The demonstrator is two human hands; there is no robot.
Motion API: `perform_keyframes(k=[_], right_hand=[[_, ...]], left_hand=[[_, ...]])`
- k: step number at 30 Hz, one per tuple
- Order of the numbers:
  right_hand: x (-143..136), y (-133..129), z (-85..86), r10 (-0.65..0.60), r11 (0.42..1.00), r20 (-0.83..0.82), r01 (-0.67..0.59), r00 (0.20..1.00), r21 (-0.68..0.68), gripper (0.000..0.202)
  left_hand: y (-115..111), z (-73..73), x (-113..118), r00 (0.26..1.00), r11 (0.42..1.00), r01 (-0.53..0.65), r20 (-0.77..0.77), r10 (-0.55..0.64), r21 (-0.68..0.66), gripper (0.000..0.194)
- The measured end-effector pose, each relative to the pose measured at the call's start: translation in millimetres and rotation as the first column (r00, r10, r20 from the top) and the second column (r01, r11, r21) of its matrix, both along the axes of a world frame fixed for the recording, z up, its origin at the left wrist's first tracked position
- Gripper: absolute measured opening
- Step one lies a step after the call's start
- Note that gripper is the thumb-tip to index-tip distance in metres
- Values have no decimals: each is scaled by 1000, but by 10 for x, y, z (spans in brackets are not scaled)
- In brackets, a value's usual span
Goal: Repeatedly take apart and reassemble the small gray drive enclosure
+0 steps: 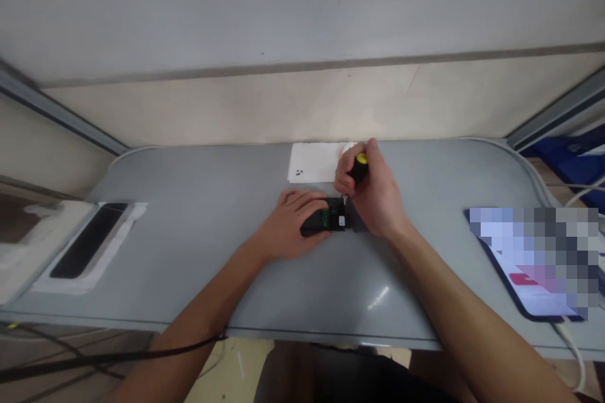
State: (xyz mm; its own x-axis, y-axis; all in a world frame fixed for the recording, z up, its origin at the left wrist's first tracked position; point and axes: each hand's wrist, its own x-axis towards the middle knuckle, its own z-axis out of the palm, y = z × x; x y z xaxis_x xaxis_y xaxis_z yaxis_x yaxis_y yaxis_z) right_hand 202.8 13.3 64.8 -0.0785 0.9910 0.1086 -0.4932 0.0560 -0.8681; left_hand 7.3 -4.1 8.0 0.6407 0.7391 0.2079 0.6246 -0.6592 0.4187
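Note:
A small black device with a green circuit board showing [336, 220] lies on the grey table in front of me. My left hand [295, 223] is closed around its left end, with the thumb along the near edge and the fingers over the far side. In my right hand [375, 195] is a screwdriver [360, 168] with a black handle and yellow end cap, held upright. Its thin metal shaft points down at the far right corner of the device; whether the tip sits in a screw is too small to tell.
Behind the device lies a white sheet of paper [314, 160] with several tiny dark bits, perhaps screws. A dark phone [89, 239] rests on white paper at the left. At the right is a tablet or large phone [534, 264] with a lit screen and white cable. A wall [265, 107] closes the back.

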Motion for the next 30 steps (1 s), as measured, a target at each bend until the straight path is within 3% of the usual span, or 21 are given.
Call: perform_keyframes(k=[30], right_hand=[[7, 33, -39, 41, 998, -32, -39, 999, 53, 61]], left_hand=[[4, -11, -15, 1000, 998, 11, 9, -12, 56, 30]])
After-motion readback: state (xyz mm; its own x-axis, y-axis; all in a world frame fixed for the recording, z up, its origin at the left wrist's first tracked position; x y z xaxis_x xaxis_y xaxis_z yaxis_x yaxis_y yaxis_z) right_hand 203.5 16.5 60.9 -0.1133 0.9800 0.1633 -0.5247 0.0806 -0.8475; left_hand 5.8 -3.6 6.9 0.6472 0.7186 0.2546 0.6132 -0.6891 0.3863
